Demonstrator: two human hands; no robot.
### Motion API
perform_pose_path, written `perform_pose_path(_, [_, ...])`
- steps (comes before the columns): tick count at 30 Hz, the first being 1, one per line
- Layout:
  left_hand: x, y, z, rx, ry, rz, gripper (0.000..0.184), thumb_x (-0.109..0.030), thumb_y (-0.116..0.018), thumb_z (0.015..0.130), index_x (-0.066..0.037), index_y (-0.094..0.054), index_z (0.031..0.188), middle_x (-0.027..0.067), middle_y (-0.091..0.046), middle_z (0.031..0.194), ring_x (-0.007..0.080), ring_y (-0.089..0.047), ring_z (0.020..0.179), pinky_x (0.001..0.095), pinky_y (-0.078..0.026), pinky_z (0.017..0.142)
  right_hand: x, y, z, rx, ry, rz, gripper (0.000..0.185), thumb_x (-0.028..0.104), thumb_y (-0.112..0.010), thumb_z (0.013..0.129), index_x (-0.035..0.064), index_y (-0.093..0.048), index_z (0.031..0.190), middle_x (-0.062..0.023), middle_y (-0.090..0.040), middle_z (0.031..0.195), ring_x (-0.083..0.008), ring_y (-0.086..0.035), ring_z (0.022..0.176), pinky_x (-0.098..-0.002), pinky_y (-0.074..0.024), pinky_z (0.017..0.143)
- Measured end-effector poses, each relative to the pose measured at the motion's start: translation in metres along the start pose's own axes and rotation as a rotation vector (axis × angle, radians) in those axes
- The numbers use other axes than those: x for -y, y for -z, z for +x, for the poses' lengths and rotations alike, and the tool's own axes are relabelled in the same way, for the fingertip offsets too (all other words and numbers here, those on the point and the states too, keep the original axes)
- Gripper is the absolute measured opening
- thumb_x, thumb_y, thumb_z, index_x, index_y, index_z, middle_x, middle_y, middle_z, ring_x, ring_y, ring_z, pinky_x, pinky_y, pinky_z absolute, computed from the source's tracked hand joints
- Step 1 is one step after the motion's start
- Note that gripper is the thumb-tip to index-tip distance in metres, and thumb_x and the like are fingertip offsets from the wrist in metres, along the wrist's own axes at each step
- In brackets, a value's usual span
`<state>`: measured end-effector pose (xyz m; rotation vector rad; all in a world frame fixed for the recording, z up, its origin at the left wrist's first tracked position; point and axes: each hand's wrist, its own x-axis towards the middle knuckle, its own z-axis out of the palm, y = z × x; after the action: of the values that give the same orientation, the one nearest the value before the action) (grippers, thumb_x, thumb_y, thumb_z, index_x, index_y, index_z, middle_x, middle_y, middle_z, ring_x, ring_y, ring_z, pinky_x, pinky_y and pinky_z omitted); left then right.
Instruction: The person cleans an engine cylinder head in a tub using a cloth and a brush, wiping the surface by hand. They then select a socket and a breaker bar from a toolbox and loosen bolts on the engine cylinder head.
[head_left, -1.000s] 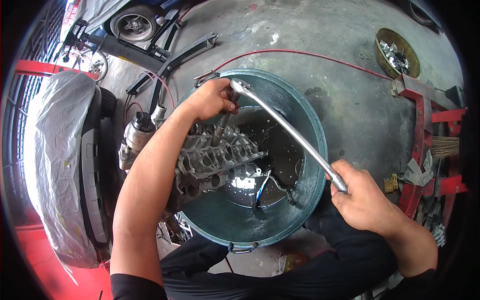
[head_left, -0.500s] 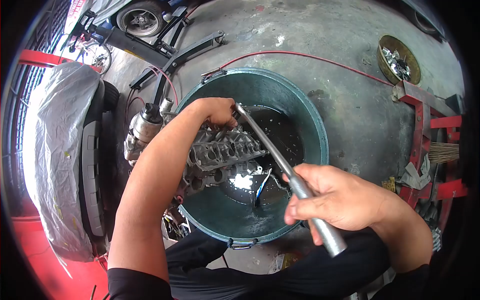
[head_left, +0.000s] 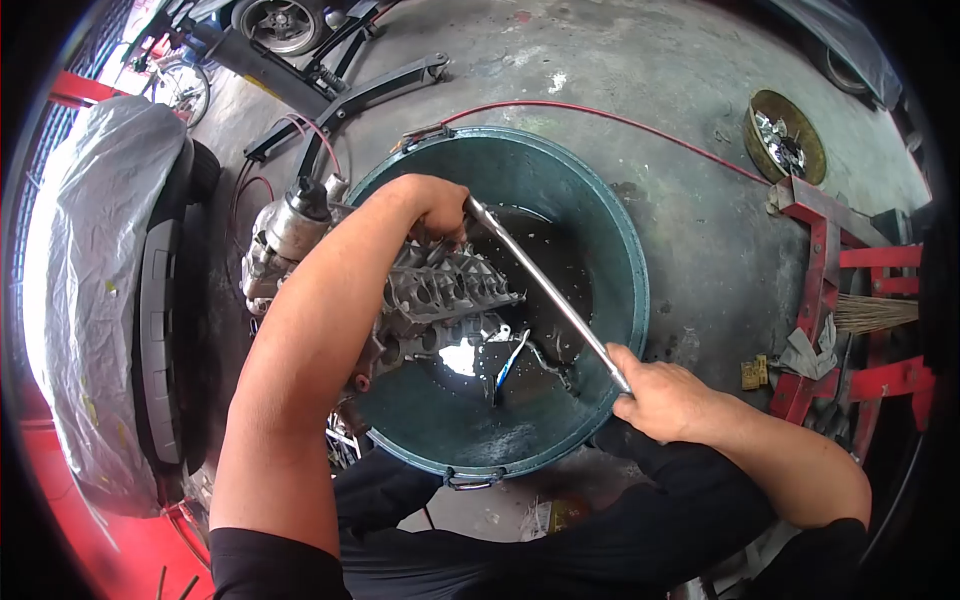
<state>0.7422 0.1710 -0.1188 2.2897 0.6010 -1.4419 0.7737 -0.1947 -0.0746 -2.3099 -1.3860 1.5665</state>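
Observation:
A long steel socket wrench (head_left: 548,285) slants across the large green tub (head_left: 628,235). My right hand (head_left: 668,398) is closed round its lower handle end, by the tub's right rim. At the upper end, my left hand (head_left: 440,212) is closed round the wrench head, above a grey metal engine (head_left: 440,295). The fingers of my left hand partly hide the head and whatever sits beneath it. The engine fills the tub's left side and sticks out past the rim. Dark liquid and a blue-handled tool (head_left: 510,362) lie at the tub's bottom.
A covered car part (head_left: 95,300) stands at left, near a lift arm (head_left: 365,100). A red hose (head_left: 610,115) runs behind the tub. A basin of metal parts (head_left: 760,160) and a red steel frame (head_left: 815,290) with a brush (head_left: 870,312) are at right.
My right hand has moved right and slightly down, swinging the wrench handle away from me toward the tub's rim. My left hand stays at the wrench head. The view has shifted slightly.

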Motion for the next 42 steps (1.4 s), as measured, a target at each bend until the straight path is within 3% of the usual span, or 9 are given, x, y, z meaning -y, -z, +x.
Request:
perform_pose_path(2, [-0.006, 0.002, -0.008, -0.032, 0.088, -0.092, 0.085, -0.016, -0.075, 0.08, -0.01, -0.025, 0.149, 0.0131, -0.069, 0.099, 0.0225, -0.068, 0.081, 0.0344, -0.054, 0.056, 0.018, 0.022, -0.011, 0.031, 0.046, 0.379, 0.058, 0.013, -0.056, 0.087, -0.0044, -0.037, 0.139, -0.0215, -0.067, 0.094, -0.0337, -0.066, 0.092, -0.042, -0.0496, 0.083])
perform_pose_path(6, [-0.007, -0.002, -0.015, -0.093, -0.031, -0.136, 0.085, -0.011, -0.075, 0.077, -0.017, -0.027, 0.148, 0.0105, -0.067, 0.092, 0.0213, -0.065, 0.069, 0.0347, -0.055, 0.054, 0.071, 0.069, -0.046, 0.123, 0.261, 1.309, 0.017, 0.01, -0.059, 0.086, 0.0019, -0.053, 0.1, 0.0, -0.053, 0.073, -0.0077, -0.05, 0.068, -0.0232, -0.0413, 0.064])
perform_pose_path(10, [-0.006, 0.0, -0.015, -0.099, 0.007, -0.166, 0.076, -0.014, -0.075, 0.08, -0.014, -0.033, 0.144, 0.0111, -0.064, 0.09, 0.0216, -0.064, 0.068, 0.035, -0.055, 0.055, 0.077, 0.058, -0.036, 0.239, 0.157, 1.077, 0.036, 0.006, -0.052, 0.087, 0.0005, -0.045, 0.122, -0.0033, -0.053, 0.072, -0.0143, -0.058, 0.061, -0.0312, -0.0487, 0.057])
perform_pose_path(12, [-0.005, -0.001, -0.002, -0.057, 0.023, -0.156, 0.07, -0.016, -0.074, 0.082, -0.012, -0.036, 0.141, 0.0114, -0.064, 0.091, 0.0215, -0.064, 0.069, 0.0353, -0.055, 0.055, 0.051, 0.009, -0.029, 0.191, -0.072, 0.734, 0.063, 0.008, -0.049, 0.091, 0.0015, -0.021, 0.147, -0.0142, -0.063, 0.08, -0.0263, -0.065, 0.064, -0.0401, -0.0534, 0.06])
perform_pose_path(14, [-0.004, -0.003, 0.005, -0.007, 0.048, -0.139, 0.066, -0.018, -0.074, 0.083, -0.011, -0.039, 0.139, 0.0117, -0.064, 0.092, 0.0215, -0.064, 0.07, 0.0356, -0.056, 0.056, 0.048, -0.02, -0.031, -0.308, 0.079, 0.419, 0.059, 0.011, -0.051, 0.093, 0.0007, -0.026, 0.145, -0.0244, -0.066, 0.083, -0.0387, -0.067, 0.07, -0.0468, -0.0537, 0.066])
perform_pose_path(18, [-0.011, 0.0, 0.006, 0.011, 0.059, -0.02, 0.049, -0.022, -0.072, 0.086, -0.007, -0.051, 0.128, 0.0109, -0.063, 0.09, 0.0207, -0.063, 0.07, 0.0351, -0.055, 0.056, 0.044, -0.018, -0.024, -0.4, 0.029, 0.221, 0.057, 0.013, -0.053, 0.093, 0.0008, -0.031, 0.144, -0.0289, -0.064, 0.081, -0.0457, -0.064, 0.074, -0.0515, -0.052, 0.072])
perform_pose_path(22, [-0.006, 0.004, 0.011, 0.052, 0.061, -0.033, 0.042, -0.022, -0.073, 0.085, -0.007, -0.057, 0.121, 0.0109, -0.063, 0.083, 0.0211, -0.063, 0.067, 0.0344, -0.055, 0.055, -0.003, -0.067, 0.008, -0.521, 0.012, 0.007, 0.052, 0.015, -0.055, 0.09, 0.0004, -0.04, 0.138, -0.0216, -0.067, 0.08, -0.0413, -0.065, 0.071, -0.0516, -0.052, 0.07])
perform_pose_path(36, [0.0, -0.007, 0.006, -0.161, 0.06, -0.161, 0.028, -0.008, -0.073, 0.081, 0.004, -0.063, 0.105, 0.0125, -0.064, 0.071, 0.0212, -0.063, 0.054, 0.0353, -0.053, 0.047, -0.024, -0.002, 0.011, -0.379, 0.153, 0.379, 0.04, 0.016, -0.058, 0.09, -0.0004, -0.05, 0.127, -0.0257, -0.065, 0.083, -0.0427, -0.065, 0.079, -0.0468, -0.0494, 0.072])
perform_pose_path(42, [-0.014, -0.008, -0.006, -0.294, -0.09, -0.224, 0.024, -0.002, -0.071, 0.076, 0.007, -0.055, 0.092, 0.0119, -0.063, 0.071, 0.019, -0.064, 0.054, 0.0336, -0.053, 0.047, -0.022, -0.014, 0.01, -0.228, 0.16, 0.889, 0.033, 0.013, -0.061, 0.089, 0.0006, -0.053, 0.118, -0.0176, -0.064, 0.076, -0.0282, -0.065, 0.069, -0.0405, -0.0501, 0.065])
